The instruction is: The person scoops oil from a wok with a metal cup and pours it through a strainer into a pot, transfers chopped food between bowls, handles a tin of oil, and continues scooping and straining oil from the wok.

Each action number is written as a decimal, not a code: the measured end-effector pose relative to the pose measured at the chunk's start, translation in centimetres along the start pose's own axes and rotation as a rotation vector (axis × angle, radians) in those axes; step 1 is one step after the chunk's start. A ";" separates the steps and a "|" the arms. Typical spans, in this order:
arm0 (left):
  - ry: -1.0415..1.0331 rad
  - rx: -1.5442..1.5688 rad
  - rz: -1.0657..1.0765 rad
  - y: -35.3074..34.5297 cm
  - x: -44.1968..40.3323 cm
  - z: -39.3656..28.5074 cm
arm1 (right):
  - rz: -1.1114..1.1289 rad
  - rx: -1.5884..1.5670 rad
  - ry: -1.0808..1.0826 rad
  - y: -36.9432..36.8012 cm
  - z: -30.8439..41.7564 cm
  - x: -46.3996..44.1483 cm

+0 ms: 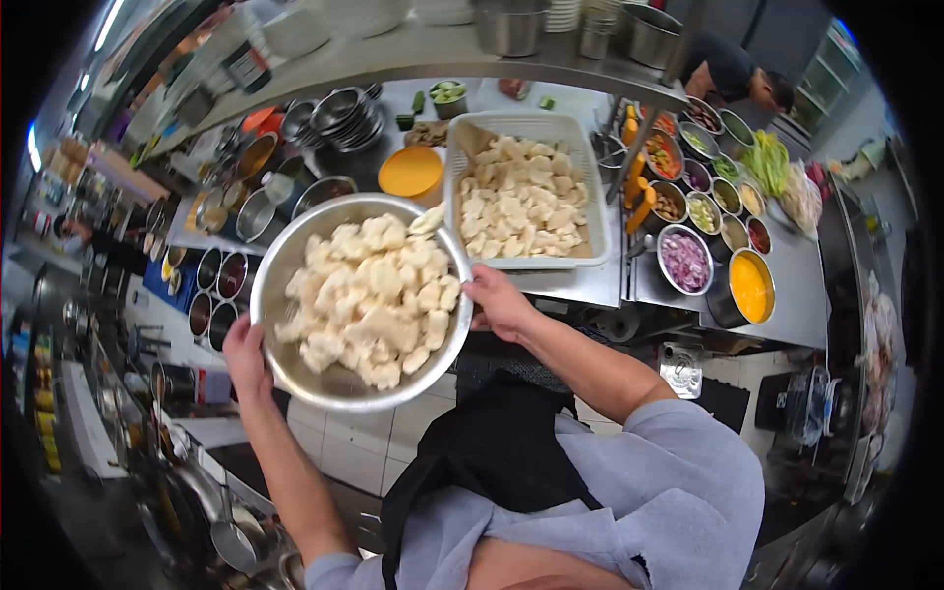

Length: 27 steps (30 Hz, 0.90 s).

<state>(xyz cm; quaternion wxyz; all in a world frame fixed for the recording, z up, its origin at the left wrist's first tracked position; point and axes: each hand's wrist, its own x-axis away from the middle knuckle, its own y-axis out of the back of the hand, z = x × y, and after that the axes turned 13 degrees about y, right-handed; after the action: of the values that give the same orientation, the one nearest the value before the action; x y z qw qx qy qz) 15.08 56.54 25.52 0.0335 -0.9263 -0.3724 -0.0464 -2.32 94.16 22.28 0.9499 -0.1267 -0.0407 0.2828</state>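
A large round metal bowl (303,374) is held up between both hands, in front of my body and to the left. It is heaped with pale, lumpy pieces of food (369,285); their exact kind I cannot make out. My left hand (246,362) grips the rim at its lower left. On the opposite side, my right hand (499,303) is closed around the right edge. Just past the bowl, a white plastic tub (602,197) on the counter holds more of the same pieces. The bowl overlaps the tub's left corner in view.
On the right, the counter (792,320) carries several metal containers, including chopped red onion (685,258) and a yellow liquid (751,285). An orange-yellow round tub (410,171) stands behind the bowl. A metal shelf (393,57) crosses above. Another person (733,74) bends at the far right.
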 end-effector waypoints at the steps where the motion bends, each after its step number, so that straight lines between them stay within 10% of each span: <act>1: -0.023 -0.099 0.014 -9.4 -6.5 2.0 | -0.046 -0.095 -0.023 8.5 -3.9 -7.1; 9: -0.250 -0.508 0.148 -32.1 -19.8 -11.8 | -0.316 -0.590 0.046 16.8 -5.2 -12.4; 11: -0.154 -1.002 0.004 -35.2 -18.6 -13.7 | -0.373 -0.673 -0.108 16.8 -6.8 -12.5; 14: -0.519 -1.111 0.001 -36.3 -20.7 -12.3 | -0.462 -0.823 -0.144 16.2 -6.0 -12.3; 27: -0.261 -0.992 0.065 -38.0 -16.4 -16.2 | -0.235 -0.846 -0.147 16.8 -5.7 -11.3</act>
<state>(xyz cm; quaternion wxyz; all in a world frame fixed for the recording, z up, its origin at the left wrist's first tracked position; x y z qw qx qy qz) -24.04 71.07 40.87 -0.4554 -0.8399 -0.2778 -0.1007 -19.80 100.27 12.30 0.8346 -0.4785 -0.2345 0.1395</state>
